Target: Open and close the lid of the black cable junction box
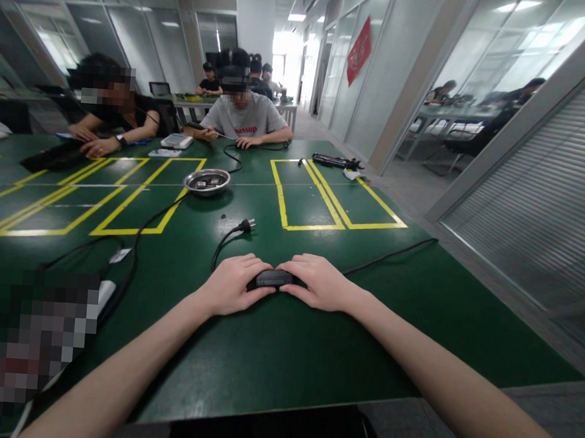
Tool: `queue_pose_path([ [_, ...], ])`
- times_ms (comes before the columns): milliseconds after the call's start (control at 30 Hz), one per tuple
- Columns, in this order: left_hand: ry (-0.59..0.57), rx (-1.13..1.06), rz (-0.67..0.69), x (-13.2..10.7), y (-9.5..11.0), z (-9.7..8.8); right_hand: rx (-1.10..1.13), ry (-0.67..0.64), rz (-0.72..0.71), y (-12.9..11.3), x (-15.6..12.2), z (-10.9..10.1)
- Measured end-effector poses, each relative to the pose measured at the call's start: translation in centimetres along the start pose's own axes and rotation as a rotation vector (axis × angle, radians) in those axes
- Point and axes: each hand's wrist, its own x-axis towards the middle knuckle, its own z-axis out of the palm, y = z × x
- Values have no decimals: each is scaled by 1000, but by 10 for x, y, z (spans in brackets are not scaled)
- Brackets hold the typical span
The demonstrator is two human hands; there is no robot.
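Both hands grip a black power adapter (274,278) low over the green table, one at each end. My left hand (235,283) is closed round its left end, thumb along the near side. My right hand (318,282) wraps the right end in the same way, and the fingers hide much of the adapter. Beyond my left hand, a black cord curves up to a plug (246,226) with bare metal pins. A thin black cable (390,254) runs from behind my right hand towards the table's right side.
A metal bowl (207,182) with small metal parts stands ahead on the table (282,372). Yellow tape rectangles (314,228) mark the surface. A folded black tripod-like item (337,161) lies at the far edge. Two people work across the table. A blurred-out object (28,347) lies front left.
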Motion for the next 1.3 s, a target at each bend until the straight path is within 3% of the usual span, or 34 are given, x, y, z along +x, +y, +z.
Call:
queue_pose_path([
  [500, 53, -39, -40, -1, 3, -1, -53, 121, -83, 3, -1, 8],
  [667, -81, -133, -286, 2, 8, -2, -156, 162, -222, 5, -2, 7],
  [767, -109, -180, -378, 2, 8, 1, -161, 154, -224, 5, -2, 9],
  [900, -3, -222, -344, -3, 6, 6, 10, 137, -69, 6, 0, 10],
  [1033, 81, 18, -193, -2, 3, 8, 180, 103, 112, 8, 0, 11],
  [1133, 121, 105, -94, 0, 2, 6, 150, 128, 111, 8, -1, 11],
  [1300, 124, 136, -91, 1, 4, 4, 138, 209, 86, 5, 0, 11],
])
